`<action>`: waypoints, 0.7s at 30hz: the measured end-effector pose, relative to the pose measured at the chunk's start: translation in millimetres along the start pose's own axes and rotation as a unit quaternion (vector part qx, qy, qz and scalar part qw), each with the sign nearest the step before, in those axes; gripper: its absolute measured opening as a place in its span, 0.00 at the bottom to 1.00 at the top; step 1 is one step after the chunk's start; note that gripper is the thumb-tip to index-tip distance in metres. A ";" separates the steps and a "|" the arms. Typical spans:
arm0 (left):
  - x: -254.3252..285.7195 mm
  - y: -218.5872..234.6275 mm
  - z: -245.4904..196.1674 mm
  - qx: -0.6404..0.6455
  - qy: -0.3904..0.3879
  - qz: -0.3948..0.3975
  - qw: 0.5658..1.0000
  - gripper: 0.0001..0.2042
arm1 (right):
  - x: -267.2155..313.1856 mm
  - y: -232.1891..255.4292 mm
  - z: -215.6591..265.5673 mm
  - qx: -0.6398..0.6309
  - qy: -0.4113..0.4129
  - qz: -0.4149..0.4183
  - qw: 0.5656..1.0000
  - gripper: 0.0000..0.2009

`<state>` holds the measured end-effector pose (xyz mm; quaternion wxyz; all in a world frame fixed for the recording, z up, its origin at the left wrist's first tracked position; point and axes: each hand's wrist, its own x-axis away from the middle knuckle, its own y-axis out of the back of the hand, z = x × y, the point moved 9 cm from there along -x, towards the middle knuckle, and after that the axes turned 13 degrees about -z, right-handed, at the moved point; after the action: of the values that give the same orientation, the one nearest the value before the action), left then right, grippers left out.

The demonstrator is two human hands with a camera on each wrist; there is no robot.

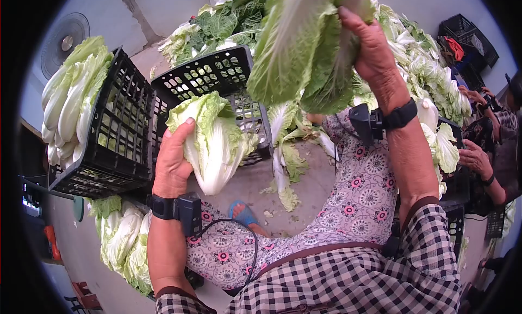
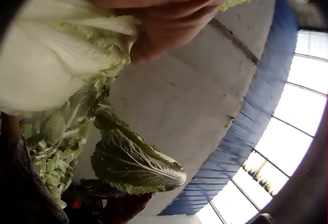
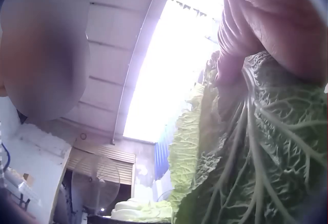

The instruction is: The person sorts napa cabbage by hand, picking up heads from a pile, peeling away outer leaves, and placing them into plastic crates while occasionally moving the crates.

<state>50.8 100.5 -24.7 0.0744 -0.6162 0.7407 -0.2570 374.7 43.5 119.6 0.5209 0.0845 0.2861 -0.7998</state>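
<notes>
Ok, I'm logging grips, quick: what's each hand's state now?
Left hand: holding a compact, pale green-and-white cabbage.
Right hand: holding broad, white-ribbed green cabbage leaves.

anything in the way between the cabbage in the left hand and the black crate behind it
Nothing visible blocks it: the left hand holds the cabbage with the crate partly behind it in the head view. The leafier cabbage in the right hand is mostly off to the right of the crate.
</notes>
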 end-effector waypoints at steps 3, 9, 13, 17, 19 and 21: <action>-0.4 -1.0 0.3 0.002 -0.007 -0.008 1.000 0.19 | -28.3 42.6 11.8 -0.047 0.015 -0.003 0.999 0.17; -2.4 -18.6 -4.0 0.005 -0.007 -0.002 1.000 0.18 | -52.2 76.9 82.1 -0.013 0.120 -0.050 0.991 0.13; -4.3 -29.5 -1.7 -0.009 -0.016 0.003 1.000 0.18 | -24.7 126.8 133.2 -0.012 0.119 -0.055 0.991 0.21; -12.8 -32.8 4.4 0.014 0.038 0.032 0.999 0.18 | 73.7 185.3 162.8 -0.002 0.007 -0.198 0.980 0.20; -14.7 -36.0 7.1 0.010 0.042 0.035 0.998 0.18 | 122.8 221.4 163.5 -0.043 -0.051 -0.221 0.973 0.20; -14.0 -39.4 12.4 0.001 0.043 0.038 0.998 0.18 | 172.3 222.8 166.8 -0.025 -0.015 -0.178 0.984 0.20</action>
<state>93.7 105.9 -19.7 0.0527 -0.5758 0.7659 -0.2814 521.9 -248.2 99.7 0.3768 0.0073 0.3084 -0.8734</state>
